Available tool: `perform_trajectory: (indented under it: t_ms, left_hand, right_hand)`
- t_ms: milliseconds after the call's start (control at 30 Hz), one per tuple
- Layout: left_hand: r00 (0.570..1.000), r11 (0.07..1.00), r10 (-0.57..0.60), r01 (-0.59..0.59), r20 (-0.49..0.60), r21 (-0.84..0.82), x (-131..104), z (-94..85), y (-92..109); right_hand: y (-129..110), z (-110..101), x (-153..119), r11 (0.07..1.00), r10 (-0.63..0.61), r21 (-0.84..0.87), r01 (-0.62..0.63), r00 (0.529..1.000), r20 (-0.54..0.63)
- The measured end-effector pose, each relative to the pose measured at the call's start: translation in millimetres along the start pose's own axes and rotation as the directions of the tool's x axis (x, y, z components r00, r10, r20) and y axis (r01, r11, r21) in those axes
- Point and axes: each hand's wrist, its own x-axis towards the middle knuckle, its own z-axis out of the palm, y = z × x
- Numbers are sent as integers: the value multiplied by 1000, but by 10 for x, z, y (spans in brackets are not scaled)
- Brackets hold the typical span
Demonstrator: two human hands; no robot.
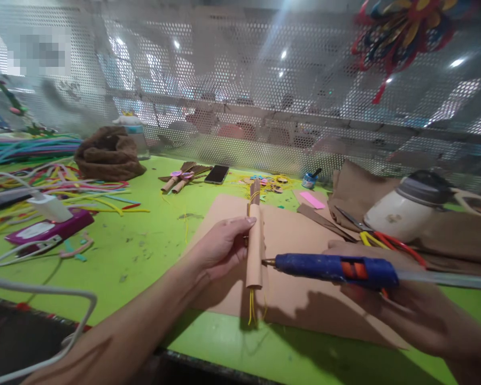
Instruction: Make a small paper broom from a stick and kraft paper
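A rolled tan paper tube (255,254) stands out at the centre, with brown strips (255,191) protruding from its top and yellow strings (251,307) hanging from its lower end. My left hand (228,246) is closed on the tube, thumb on its near face. From the right, my right hand (404,305) grips a blue hot glue gun (316,267), whose metal tip is at the tube's right edge; whether they touch is unclear. Beneath both hands lies a large tan sheet (296,299).
Two finished-looking tubes (176,183) and a phone (216,174) lie at the back. Scissors (371,238), a white bottle (401,206) and brown cloth (353,187) sit right. Left are a purple power strip (50,230), white cables and a brown cloth bundle (108,152).
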Motion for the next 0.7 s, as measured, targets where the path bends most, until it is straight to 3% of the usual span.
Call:
perform_trajectory:
  t_ms: [67,133,267,467,700]
  left_hand:
    - [1000,1000,-2,2,-4,2,-2,5,-2]
    - [1000,1000,-16,16,1,2,3,3,-3]
    - [1000,1000,-14,14,25,3,15,-3,0]
    - [997,998,-33,29,71,54,-11,2,-4]
    - [995,995,-60,53,83,79,-25,11,-10]
  right_hand:
    - [19,-15,-42,998,-2,-57,8,994,105]
    - [83,-10,-103,996,46,-85,-35,990,136]
    - [202,25,-154,988,125,-105,-117,990,71]
    - [92,27,9,988,54,-147,-54,999,-4]
    - [55,23,84,990,66,-121,-72,996,-55]
